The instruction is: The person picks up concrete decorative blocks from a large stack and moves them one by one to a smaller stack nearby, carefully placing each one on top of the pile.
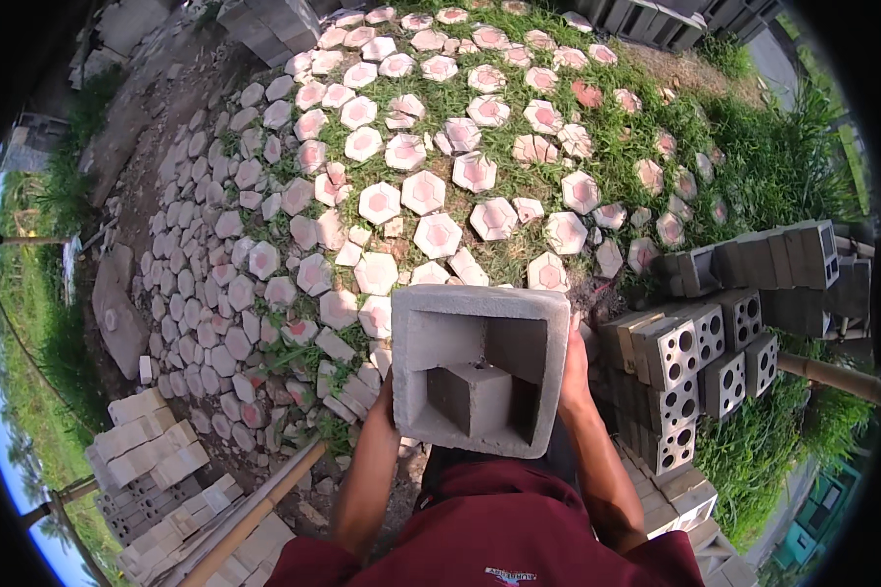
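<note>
Ahead of the left hand (pixel 387 406), hexagonal paving stones (pixel 401 201) with pink centres lay spread over grass (pixel 558 181) and bare dirt, some close-packed, others scattered apart. Just beside the right hand (pixel 573 377), on its outer side, grey perforated blocks (pixel 700 362) stood stacked, with more solid blocks behind them. Well to the outer side of the left hand sat a pile of pale bricks (pixel 147 455), and a bamboo pole (pixel 255 514) lay slanted near it.
</note>
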`<state>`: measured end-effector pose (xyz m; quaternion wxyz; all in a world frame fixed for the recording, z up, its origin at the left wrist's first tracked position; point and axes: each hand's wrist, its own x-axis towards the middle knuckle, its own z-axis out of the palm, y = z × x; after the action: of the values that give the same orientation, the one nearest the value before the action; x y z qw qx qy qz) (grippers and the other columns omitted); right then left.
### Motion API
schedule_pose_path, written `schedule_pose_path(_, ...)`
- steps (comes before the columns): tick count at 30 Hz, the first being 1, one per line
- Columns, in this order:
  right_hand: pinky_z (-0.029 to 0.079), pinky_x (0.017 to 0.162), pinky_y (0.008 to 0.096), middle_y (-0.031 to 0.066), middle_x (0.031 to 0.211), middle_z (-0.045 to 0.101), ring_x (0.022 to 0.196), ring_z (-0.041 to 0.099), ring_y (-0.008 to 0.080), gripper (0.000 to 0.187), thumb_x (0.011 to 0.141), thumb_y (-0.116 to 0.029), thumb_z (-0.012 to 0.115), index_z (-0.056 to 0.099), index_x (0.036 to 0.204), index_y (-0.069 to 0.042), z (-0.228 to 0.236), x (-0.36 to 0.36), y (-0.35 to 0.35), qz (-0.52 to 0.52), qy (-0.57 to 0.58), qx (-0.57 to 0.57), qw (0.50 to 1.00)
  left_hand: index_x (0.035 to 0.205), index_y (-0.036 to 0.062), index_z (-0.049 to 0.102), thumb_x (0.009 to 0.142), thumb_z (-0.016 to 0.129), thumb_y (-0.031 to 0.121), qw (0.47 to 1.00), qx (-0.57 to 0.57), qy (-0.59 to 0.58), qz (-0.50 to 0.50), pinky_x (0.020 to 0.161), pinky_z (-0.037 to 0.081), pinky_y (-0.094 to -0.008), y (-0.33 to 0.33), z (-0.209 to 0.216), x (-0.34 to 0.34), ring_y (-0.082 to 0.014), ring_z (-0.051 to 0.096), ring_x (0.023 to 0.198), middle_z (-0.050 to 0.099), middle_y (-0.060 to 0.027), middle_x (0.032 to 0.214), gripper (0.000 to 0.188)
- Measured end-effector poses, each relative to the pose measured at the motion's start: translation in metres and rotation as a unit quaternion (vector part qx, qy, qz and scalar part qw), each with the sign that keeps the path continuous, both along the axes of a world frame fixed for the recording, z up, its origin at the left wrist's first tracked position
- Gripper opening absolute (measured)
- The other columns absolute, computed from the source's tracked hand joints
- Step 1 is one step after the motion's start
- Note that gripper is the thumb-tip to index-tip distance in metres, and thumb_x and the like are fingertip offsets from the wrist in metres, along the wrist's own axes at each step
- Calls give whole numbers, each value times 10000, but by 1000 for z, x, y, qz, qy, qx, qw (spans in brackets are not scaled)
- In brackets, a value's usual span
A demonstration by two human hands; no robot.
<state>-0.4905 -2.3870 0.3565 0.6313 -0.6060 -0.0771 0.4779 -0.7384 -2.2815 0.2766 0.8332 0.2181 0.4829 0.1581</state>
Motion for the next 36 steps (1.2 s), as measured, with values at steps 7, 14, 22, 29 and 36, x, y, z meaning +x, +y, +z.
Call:
schedule_pose_path(7,419,806,280,44,977,589,879,514,116,507,983,-452,369,565,1105,-1,43,27,96,125,-84,23,988,1180,41,556,935,500,418,993,30,-14,115,737,519,-322,31,23,12,-183,622,901,633,-87,1024,453)
schedule_pose_path(14,426,723,268,30,917,599,808,517,100,496,984,-438,380,588,1080,2,29,106,178,143,-58,33,988,1182,42,556,933,501,424,984,48,-43,168,737,519,-322,89,31,96,-182,623,902,633,-88,1026,460)
schedule_pose_path(22,436,744,276,39,922,609,806,535,119,536,975,-473,366,598,1073,0,44,212,262,129,-82,47,987,1184,42,556,931,503,431,985,62,-67,145,737,519,-321,183,49,200,-181,623,904,632,-88,1029,467)
schedule_pose_path(29,467,744,295,65,972,627,833,579,139,515,988,-443,338,576,1130,-9,30,271,315,101,-41,61,992,1186,42,556,929,504,437,987,71,-78,118,738,520,-321,268,71,268,-181,623,906,632,-89,1031,474)
schedule_pose_path(36,499,796,310,92,1016,629,875,618,197,538,990,-446,297,550,1185,-13,2,311,410,29,35,68,997,1188,43,556,927,505,443,980,135,-73,123,738,520,-320,374,117,313,-180,623,907,631,-90,1033,481)
